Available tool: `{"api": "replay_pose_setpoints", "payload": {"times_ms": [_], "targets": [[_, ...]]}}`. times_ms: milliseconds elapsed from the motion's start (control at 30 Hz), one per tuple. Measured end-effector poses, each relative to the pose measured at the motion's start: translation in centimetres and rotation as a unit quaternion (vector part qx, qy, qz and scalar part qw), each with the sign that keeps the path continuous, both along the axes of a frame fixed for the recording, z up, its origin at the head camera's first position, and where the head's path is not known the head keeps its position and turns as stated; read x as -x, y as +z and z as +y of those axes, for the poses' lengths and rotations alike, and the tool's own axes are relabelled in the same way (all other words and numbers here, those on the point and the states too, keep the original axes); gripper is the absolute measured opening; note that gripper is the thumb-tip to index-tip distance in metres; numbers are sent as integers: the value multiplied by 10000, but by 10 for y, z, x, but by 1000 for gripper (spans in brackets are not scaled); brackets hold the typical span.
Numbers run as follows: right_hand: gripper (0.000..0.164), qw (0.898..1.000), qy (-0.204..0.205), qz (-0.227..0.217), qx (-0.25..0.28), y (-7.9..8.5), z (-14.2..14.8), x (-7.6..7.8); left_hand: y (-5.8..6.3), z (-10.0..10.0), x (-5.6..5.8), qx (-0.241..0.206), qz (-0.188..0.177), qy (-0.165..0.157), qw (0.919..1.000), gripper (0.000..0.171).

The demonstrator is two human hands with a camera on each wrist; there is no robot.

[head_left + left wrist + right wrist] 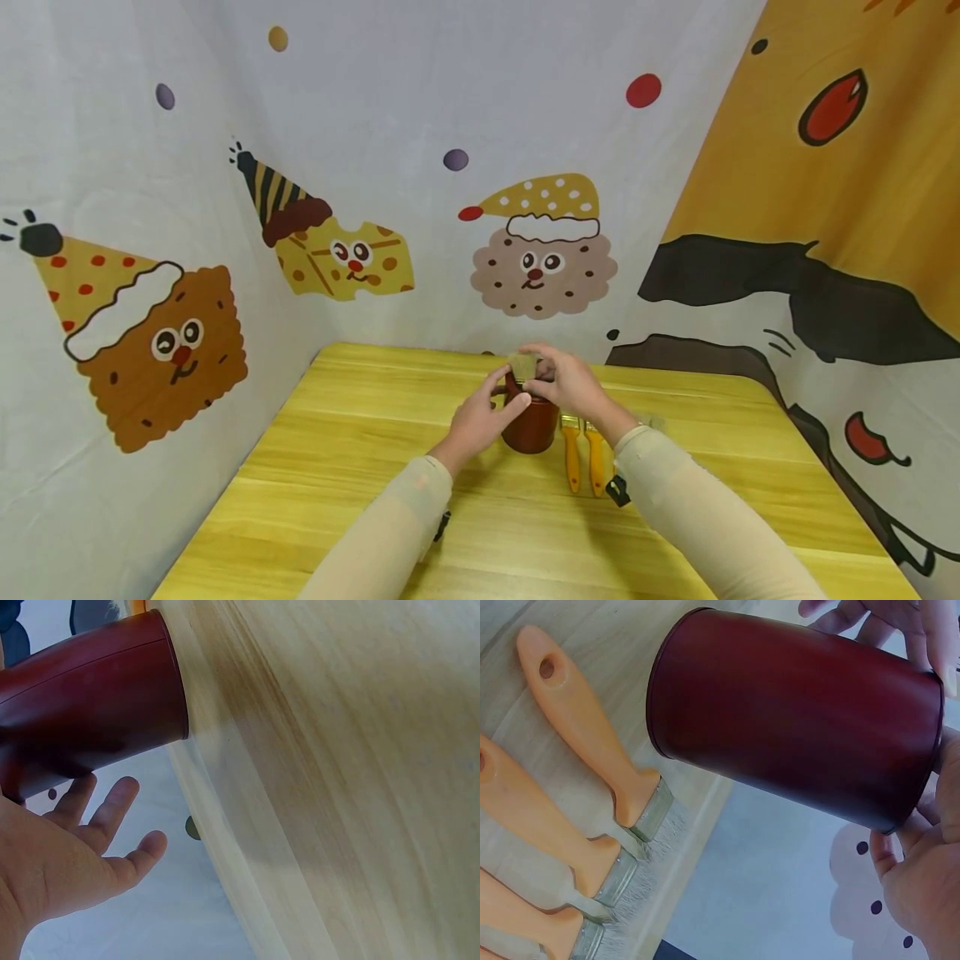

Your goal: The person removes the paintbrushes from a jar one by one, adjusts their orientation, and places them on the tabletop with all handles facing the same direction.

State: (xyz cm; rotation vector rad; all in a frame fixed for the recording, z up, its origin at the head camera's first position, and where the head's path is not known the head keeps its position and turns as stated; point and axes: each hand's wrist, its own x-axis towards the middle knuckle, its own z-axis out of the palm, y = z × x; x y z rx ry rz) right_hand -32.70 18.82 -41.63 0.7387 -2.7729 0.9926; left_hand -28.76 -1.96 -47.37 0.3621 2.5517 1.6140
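Observation:
A dark red cylindrical holder (529, 429) stands on the wooden table with both hands at its top. Upright at its mouth, a paintbrush shows pale bristles (522, 367); its handle is hidden. My left hand (478, 423) grips the holder's left rim with thumb and forefinger, while its other fingers spread loosely beside the wall in the left wrist view. From the right, my right hand (573, 387) pinches the brush near the bristles, some fingers at the rim. In the right wrist view the holder's wall (795, 712) fills the space between table and hands.
Several paintbrushes with orange handles (585, 727) lie side by side on the table, right of the holder, bristles pointing away from me. The wooden table (360, 475) ends at a cartoon-printed cloth (427, 275) behind it. A black wrist device (617, 490) hangs under the right sleeve.

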Motion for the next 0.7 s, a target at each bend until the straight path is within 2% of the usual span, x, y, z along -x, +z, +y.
{"api": "replay_pose_setpoints", "payload": {"times_ms": [133,367,700], "targets": [[61,9995,-86,-170,266,8,4,-1,0,0,-1,11,41,18,10000,73],[64,9983,-269,244,465,31,17,0,0,0,0,24,74,30,10000,69],[65,9926,-488,127,1105,67,35,1,1,0,0,73,70,70,9999,70]]}}
